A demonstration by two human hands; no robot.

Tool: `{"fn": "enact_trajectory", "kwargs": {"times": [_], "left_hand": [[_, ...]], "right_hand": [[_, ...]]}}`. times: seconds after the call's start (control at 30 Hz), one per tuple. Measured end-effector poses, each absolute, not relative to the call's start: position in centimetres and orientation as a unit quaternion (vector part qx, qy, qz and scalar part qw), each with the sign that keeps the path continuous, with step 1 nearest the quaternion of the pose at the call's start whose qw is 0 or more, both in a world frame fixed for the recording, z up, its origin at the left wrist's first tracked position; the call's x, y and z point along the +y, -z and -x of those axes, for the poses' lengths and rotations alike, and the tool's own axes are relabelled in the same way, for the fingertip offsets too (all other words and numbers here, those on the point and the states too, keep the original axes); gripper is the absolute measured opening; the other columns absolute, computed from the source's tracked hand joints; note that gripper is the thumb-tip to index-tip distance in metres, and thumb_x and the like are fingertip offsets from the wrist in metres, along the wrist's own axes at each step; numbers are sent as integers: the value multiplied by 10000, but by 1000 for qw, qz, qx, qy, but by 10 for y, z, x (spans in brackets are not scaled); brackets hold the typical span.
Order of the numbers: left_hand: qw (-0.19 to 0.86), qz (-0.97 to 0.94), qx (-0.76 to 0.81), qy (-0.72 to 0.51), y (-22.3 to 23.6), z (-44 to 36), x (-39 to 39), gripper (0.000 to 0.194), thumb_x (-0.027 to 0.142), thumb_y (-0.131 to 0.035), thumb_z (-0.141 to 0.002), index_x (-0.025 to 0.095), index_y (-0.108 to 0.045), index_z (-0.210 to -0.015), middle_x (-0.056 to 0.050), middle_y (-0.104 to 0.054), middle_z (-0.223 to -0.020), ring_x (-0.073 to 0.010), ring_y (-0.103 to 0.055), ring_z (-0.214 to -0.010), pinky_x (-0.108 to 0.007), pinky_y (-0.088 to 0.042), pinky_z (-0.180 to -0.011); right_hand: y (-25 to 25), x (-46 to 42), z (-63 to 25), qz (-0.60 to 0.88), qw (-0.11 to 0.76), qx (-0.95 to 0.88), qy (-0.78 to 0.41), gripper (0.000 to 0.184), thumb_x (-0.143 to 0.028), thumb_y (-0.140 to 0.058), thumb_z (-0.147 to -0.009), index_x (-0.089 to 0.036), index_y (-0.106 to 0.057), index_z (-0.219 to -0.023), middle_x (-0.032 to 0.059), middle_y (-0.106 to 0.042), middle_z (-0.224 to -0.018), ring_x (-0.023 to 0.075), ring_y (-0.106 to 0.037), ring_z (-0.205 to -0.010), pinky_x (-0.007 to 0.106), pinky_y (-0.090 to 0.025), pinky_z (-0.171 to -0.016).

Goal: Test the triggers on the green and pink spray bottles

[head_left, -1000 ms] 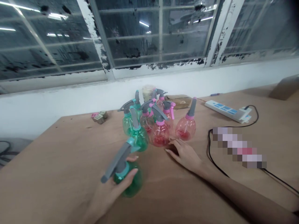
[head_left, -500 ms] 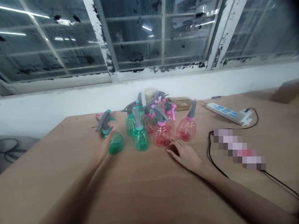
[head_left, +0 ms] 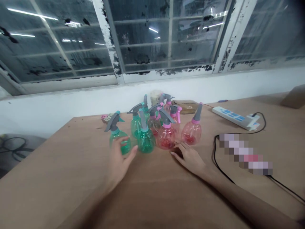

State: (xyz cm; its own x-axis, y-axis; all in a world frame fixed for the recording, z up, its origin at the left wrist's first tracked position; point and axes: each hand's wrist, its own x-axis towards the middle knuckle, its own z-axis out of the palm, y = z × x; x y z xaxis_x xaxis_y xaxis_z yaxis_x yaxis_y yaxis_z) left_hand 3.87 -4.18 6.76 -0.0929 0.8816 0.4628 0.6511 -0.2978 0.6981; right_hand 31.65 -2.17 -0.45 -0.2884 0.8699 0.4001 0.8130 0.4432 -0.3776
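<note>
My left hand [head_left: 120, 159], blurred by motion, is in front of the left green spray bottle [head_left: 119, 135]. Its thumb and fingers are apart and hide part of that bottle; whether they touch it I cannot tell. The bottle stands upright beside another green spray bottle [head_left: 146, 140]. My right hand [head_left: 190, 158] rests on the tabletop, thumb apart from the loosely bent fingers, by the base of the front pink spray bottle [head_left: 166, 137]. Another pink spray bottle [head_left: 191, 132] stands just beyond it. More green and pink bottles with grey trigger heads crowd behind.
Behind the bottles are a pale cup [head_left: 155, 97] and a brown flat packet [head_left: 187, 106]. A white power strip [head_left: 234, 117] with a black cable [head_left: 214, 152] lies to the right. A brown box [head_left: 295, 97] sits at the far right, under the windows.
The left green bottle was tilted with my left hand on its side; now it stands upright, closer to the other green bottle. My left hand has come round to its front, spread. My right hand stays put.
</note>
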Motion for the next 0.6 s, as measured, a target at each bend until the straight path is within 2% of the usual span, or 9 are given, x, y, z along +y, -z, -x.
{"fn": "enact_trajectory", "kwargs": {"times": [0.17,0.27,0.43,0.6], "left_hand": [[114,-666,583,-450,-65,-82,-17,561,468,-566,-812,216,-341,-1261,-123,-434,-1286,-274,-434,-1213,-472,-355,-999],[130,-662,574,-464,-74,-93,2,576,473,-563,-812,182,-348,-1260,-148,-492,-1262,-280,-472,-1187,-466,-367,-983],[156,-690,585,-397,-96,-91,11,432,418,-598,-779,168,-476,-1109,-115,-645,-1034,-291,-615,-964,-436,-459,-831],[206,-751,518,-354,-98,-79,-19,340,322,-576,-788,223,-487,-1101,-42,-661,-977,-240,-631,-910,-417,-458,-850]], "right_hand": [[4,-21,-316,523,287,-801,-53,172,-314,-467,-875,-182,-556,-941,88,-629,-945,219,-601,-880,362,-488,-762],[3,-21,-316,524,284,-801,-57,177,-315,-462,-880,-179,-551,-951,89,-625,-956,219,-600,-884,363,-486,-767],[2,-22,-316,525,282,-801,-60,180,-317,-465,-879,-178,-552,-953,83,-627,-935,222,-600,-882,368,-486,-765],[4,-21,-316,519,292,-801,-61,169,-311,-477,-870,-182,-556,-945,84,-631,-935,220,-600,-885,373,-489,-779]]}}
